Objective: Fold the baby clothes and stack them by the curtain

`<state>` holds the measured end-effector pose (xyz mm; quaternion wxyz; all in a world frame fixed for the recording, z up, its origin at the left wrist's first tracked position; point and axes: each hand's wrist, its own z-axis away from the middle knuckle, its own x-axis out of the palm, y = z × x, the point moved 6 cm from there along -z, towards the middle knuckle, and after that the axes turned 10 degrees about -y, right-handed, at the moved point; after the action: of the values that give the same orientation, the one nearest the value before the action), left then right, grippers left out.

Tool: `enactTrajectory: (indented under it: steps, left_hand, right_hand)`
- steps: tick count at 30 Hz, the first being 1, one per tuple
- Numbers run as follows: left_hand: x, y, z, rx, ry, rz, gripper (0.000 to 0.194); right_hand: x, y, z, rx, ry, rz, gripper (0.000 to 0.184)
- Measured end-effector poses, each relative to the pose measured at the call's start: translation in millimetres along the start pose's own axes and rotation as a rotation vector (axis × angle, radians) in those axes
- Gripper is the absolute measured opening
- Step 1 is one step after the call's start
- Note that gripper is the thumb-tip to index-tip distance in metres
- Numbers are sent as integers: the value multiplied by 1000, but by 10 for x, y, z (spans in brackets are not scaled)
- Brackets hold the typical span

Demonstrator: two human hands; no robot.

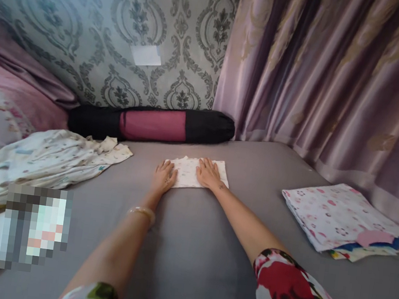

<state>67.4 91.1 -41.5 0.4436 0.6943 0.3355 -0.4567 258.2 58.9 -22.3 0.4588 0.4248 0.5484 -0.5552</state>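
- Currently, my right hand (209, 173) spreads flat on the folded white cloth (186, 173), right of centre.
- My left hand (164, 176), unclenched, touches its left edge.

Someone's home, it seems. Patterned wallpaper (182, 24) fills the upper left; curtains (291, 68) (shiny mauve) drape the upper right.

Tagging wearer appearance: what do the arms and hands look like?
Left hand: ungloved, pale bangle above the wrist. Right hand: ungloved, small dark marking near the wrist. Floral sleeves in red, white and green leave the forearms bare.
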Motion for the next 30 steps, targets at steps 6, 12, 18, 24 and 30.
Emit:
enactTrajectory:
  steps: [6,12,18,24,30]
  left_hand:
    - [-54,16,10,-48,-16,44,41]
    - [-98,17,14,-75,-4,75,41]
    - [-50,-67,-5,-89,32,67,42]
    - [-20,-231,-73,-106,108,220,43]
    - [-45,-332,-86,-103,214,417,36]
  right_hand:
    - [114,27,-16,12,-20,18,58]
    - [44,-115,-45,28,-33,20,58]
    - [83,-465,-83,-45,-50,-9,59]
    - [153,-471,-92,-46,-41,-1,59]
    - [148,-498,-120,-12,-85,-10,58]
